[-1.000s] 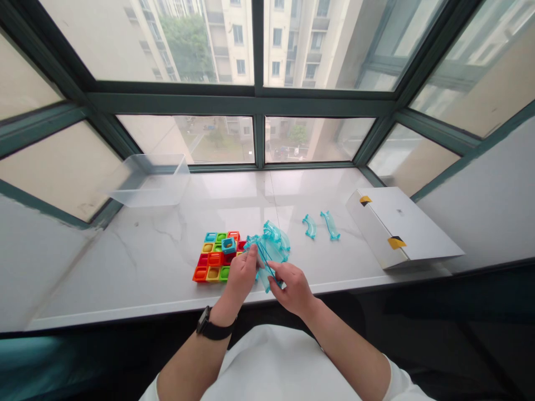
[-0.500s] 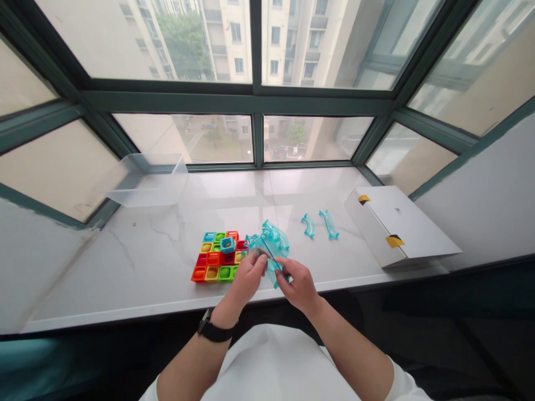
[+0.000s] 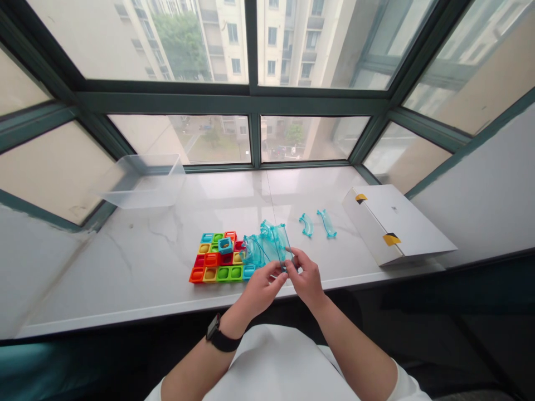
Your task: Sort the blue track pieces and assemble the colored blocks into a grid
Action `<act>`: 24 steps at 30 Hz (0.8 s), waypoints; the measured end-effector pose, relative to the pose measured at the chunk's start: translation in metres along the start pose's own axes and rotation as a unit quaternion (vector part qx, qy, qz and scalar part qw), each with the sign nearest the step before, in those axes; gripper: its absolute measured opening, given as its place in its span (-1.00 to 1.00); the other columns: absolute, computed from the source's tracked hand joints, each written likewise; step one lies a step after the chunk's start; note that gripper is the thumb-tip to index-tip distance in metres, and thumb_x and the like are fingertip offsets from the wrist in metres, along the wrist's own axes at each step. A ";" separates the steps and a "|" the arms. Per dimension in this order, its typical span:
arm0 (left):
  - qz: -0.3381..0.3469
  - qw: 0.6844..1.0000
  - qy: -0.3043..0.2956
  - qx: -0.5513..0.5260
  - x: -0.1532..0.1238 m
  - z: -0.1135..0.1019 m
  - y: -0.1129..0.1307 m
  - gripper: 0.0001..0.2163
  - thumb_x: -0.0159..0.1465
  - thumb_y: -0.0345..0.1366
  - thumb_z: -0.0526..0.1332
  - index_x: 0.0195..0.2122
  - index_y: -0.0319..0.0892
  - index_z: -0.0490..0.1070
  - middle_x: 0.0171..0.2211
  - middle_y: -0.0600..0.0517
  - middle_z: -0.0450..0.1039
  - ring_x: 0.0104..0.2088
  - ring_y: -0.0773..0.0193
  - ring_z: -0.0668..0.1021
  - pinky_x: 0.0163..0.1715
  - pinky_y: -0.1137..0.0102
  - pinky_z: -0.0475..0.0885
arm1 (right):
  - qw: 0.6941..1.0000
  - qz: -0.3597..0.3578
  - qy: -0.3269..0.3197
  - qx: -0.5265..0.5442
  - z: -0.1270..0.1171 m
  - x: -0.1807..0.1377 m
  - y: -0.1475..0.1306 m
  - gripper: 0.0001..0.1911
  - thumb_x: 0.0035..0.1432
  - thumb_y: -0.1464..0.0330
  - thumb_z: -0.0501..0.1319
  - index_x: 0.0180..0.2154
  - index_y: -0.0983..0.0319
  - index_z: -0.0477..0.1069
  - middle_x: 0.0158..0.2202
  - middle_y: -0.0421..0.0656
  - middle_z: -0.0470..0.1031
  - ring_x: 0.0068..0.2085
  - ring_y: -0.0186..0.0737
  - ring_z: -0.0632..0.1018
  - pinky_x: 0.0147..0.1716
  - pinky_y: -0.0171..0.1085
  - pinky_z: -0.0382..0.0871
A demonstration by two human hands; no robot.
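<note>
Between my two hands is a translucent blue track piece (image 3: pixel 281 239), long and narrow, tilted up with its lower end in my fingers. My right hand (image 3: pixel 307 277) pinches that end from the right. My left hand (image 3: pixel 262 285) is closed on the same end, thumb and fingertips close to the right hand's. Behind the piece lies a pile of similar translucent blue track pieces (image 3: pixel 254 249). Left of the pile, colourful toy blocks (image 3: pixel 216 273) stand in rows, with one blue block (image 3: pixel 225 245) on top of them.
Two more track pieces, a curved one (image 3: pixel 306 225) and a longer one (image 3: pixel 326 224), lie apart to the right. A white box (image 3: pixel 401 223) with yellow-black tabs stands at the right. A clear plastic bin (image 3: pixel 144 197) sits at the back left by the window. The white sill's front edge (image 3: pixel 137 312) runs before me.
Both hands have moved slightly right, carrying the track piece away from the pile. The piece has swung more upright. The camera view has shifted a little.
</note>
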State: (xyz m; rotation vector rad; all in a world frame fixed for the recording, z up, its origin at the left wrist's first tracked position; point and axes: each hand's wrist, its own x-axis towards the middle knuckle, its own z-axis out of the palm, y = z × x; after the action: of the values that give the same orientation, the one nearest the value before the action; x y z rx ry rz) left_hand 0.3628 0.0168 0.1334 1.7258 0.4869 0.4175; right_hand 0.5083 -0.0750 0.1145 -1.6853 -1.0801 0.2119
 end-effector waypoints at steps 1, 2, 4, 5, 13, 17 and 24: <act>0.003 1.000 0.005 -0.002 0.000 0.000 0.001 -0.75 0.45 -0.12 0.21 0.04 -0.08 0.53 -0.06 -0.02 0.62 -0.14 0.18 0.63 -0.14 0.34 0.52 | 1.000 -0.005 -0.003 0.004 -0.001 0.000 0.002 -0.68 0.33 0.31 0.21 0.09 0.18 0.49 -0.49 -0.32 0.36 -0.46 -0.30 0.43 -0.36 -0.30 0.43; 0.004 1.000 0.011 -0.005 0.001 0.000 0.000 -0.75 0.45 -0.11 0.22 0.02 -0.09 0.53 -0.08 -0.02 0.62 -0.16 0.18 0.63 -0.13 0.33 0.53 | 1.000 -0.013 -0.006 0.009 -0.001 -0.001 0.003 -0.64 0.32 0.32 0.22 0.13 0.16 0.46 -0.45 -0.31 0.40 -0.44 -0.29 0.44 -0.34 -0.28 0.45; -0.004 0.999 0.029 -0.013 0.001 0.000 -0.004 -0.73 0.45 -0.07 0.22 0.00 -0.11 0.53 -0.12 -0.03 0.63 -0.19 0.18 0.64 -0.13 0.31 0.54 | 0.999 -0.036 -0.009 0.023 -0.003 -0.002 0.008 -0.52 0.30 0.34 0.26 0.23 0.13 0.36 -0.30 -0.23 0.50 -0.35 -0.25 0.51 -0.29 -0.25 0.50; -0.010 0.999 0.040 -0.018 0.002 0.000 -0.007 -0.72 0.45 -0.05 0.22 -0.01 -0.11 0.53 -0.13 -0.04 0.63 -0.20 0.17 0.64 -0.14 0.30 0.54 | 0.998 -0.050 -0.007 0.029 -0.005 -0.003 0.010 -0.44 0.29 0.35 0.27 0.29 0.12 0.30 -0.20 -0.17 0.52 -0.28 -0.22 0.54 -0.28 -0.23 0.53; -0.020 0.997 0.072 0.008 0.005 0.007 -0.017 -0.76 0.46 -0.07 0.20 -0.05 -0.11 0.50 -0.19 -0.02 0.62 -0.21 0.18 0.64 -0.19 0.32 0.53 | 0.986 -0.154 -0.048 -0.039 -0.012 -0.012 0.020 -0.66 0.35 0.39 0.28 0.13 0.04 0.51 0.05 -0.04 0.46 0.07 -0.05 0.56 -0.01 -0.06 0.60; -0.011 0.996 0.079 0.045 0.008 0.016 -0.014 -0.78 0.44 -0.13 0.20 -0.04 -0.11 0.52 -0.14 -0.05 0.62 -0.17 0.16 0.63 -0.21 0.32 0.54 | 0.987 -0.148 -0.007 -0.067 -0.012 -0.015 0.022 -0.71 0.34 0.36 0.32 0.08 0.07 0.54 0.00 -0.04 0.52 0.05 -0.02 0.57 0.06 0.00 0.58; 0.025 0.997 0.039 0.066 0.006 0.017 -0.027 -0.67 0.49 -0.11 0.13 0.19 -0.04 0.48 0.09 -0.10 0.57 -0.03 0.13 0.61 -0.05 0.26 0.53 | 0.987 -0.125 0.045 -0.088 -0.022 -0.007 0.032 -0.70 0.34 0.35 0.33 0.09 0.07 0.56 0.04 -0.04 0.60 0.08 -0.01 0.59 0.12 0.03 0.55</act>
State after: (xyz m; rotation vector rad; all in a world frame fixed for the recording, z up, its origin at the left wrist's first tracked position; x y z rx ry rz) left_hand 0.3744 0.0104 0.1040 1.8580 0.5390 0.5003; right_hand 0.5361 -0.0956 0.0942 -1.6772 -1.2585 -0.1213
